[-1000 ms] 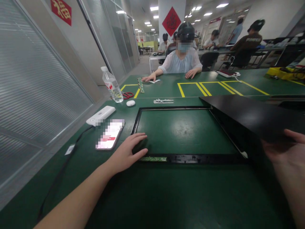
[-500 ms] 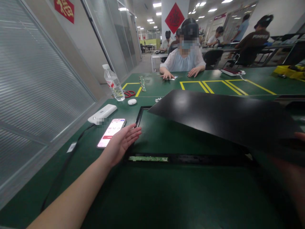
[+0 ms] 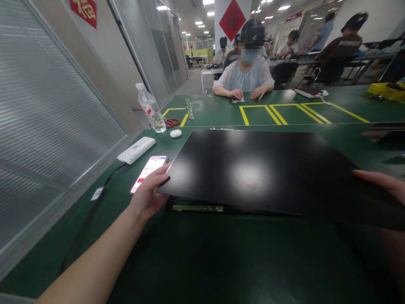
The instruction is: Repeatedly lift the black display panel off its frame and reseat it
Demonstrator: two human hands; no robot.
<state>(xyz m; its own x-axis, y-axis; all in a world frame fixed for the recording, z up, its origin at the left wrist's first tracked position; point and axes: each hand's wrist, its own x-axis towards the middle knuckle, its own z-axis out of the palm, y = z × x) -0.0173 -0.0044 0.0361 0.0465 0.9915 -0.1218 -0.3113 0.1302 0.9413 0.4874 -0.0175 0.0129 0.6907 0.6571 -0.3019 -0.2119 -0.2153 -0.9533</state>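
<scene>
A glossy black flat panel (image 3: 253,164) is held up over the green table, tilted slightly down at the right. My left hand (image 3: 148,192) is closed on its left edge, thumb on top and fingers beneath. At the right edge my right hand (image 3: 381,183) grips the panel, its thumb on the upper face and its other fingers mostly hidden below. Under the near edge shows part of a dark frame (image 3: 237,210) with a green circuit board strip (image 3: 198,208) on it. The panel hides the rest of the frame.
Left of the panel lie a phone (image 3: 148,173), a white power bank (image 3: 136,150) with a cable and a white earbud case (image 3: 176,133). Behind them are a water bottle (image 3: 151,109) and red scissors (image 3: 171,123). A co-worker (image 3: 245,78) sits across the table.
The panel has swung left and levelled out, now covering most of the frame. My left hand, open beside the frame before, has taken hold of the panel's left edge.
</scene>
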